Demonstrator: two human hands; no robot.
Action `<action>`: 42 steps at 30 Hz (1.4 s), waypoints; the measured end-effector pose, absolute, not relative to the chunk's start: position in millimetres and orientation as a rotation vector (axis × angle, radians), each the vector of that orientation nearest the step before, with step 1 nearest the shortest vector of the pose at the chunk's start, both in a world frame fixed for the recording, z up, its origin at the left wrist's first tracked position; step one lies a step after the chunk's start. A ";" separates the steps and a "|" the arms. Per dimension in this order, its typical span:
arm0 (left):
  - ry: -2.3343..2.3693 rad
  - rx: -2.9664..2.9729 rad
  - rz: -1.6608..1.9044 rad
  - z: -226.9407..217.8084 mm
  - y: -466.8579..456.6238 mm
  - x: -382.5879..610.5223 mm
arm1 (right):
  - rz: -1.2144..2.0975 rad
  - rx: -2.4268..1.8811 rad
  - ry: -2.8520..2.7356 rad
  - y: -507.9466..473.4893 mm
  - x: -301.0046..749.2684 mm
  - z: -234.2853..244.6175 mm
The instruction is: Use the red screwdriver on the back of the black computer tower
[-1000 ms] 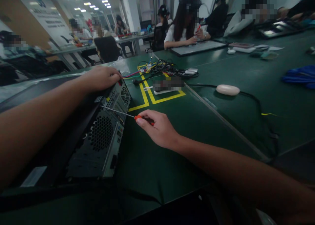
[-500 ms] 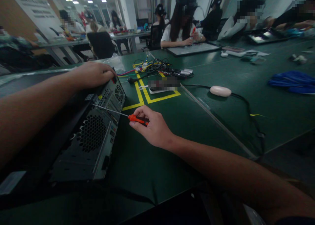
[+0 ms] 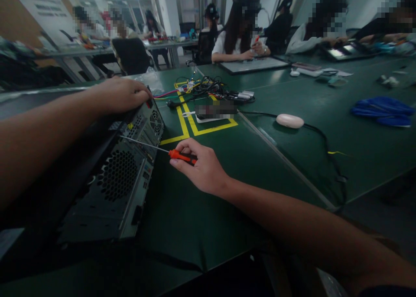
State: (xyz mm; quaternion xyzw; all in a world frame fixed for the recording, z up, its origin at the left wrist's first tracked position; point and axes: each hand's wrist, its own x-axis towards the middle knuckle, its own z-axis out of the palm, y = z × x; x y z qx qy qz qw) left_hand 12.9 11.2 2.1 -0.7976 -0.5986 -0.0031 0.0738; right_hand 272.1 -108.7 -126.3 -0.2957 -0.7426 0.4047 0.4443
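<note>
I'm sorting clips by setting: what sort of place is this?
Probably an electronics workshop or training room, judging by the computer case, the screwdriver and the heap of cables in view.

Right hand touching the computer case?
Apart. In the head view, green tabletop shows between the right hand and the computer case; the screwdriver it holds reaches across that gap.

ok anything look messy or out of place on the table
Mostly the cables: they lie in a tangled heap, sprawling across the yellow tape lines. I see no spill or obvious damage.
</note>
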 end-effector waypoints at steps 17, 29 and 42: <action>-1.834 -2.319 0.087 5.3 3.1 23.0 | 0.931 -0.721 -1.872 -108.1 274.3 -125.3; -1.782 -2.376 0.069 3.5 9.3 14.5 | 1.015 -0.685 -1.852 -110.8 272.3 -124.4; -1.810 -2.347 0.074 4.8 6.4 18.8 | 1.013 -0.678 -1.850 -108.7 273.4 -125.4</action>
